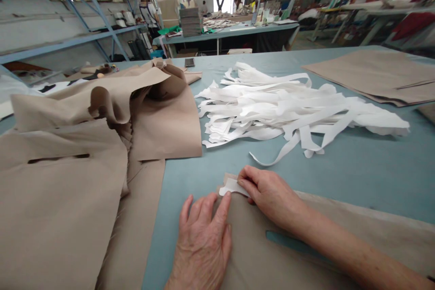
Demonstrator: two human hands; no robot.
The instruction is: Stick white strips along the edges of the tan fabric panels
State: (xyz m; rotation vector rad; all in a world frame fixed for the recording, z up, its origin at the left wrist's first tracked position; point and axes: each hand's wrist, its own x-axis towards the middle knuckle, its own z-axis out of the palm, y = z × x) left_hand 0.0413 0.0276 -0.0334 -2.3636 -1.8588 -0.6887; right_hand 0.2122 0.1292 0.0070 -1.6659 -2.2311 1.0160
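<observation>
A tan fabric panel (251,244) lies in front of me on the blue-green table, with a slit cut through it. Along its far left edge rests a white strip (231,186). My right hand (263,190) pinches the strip between thumb and fingers at its right end. Flat on the table and the panel's left edge, my left hand (205,235) has its fingers spread, the index fingertip at the strip's lower edge. The fingers of my right hand hide the rest of the strip.
Beyond my hands is a loose heap of white strips (272,108). Tan fabric pieces (61,190) are piled on the left, one with a slit. More tan panels (377,72) lie at the far right. A dark phone (189,62) sits near the table's far edge. A person stands by the shelves.
</observation>
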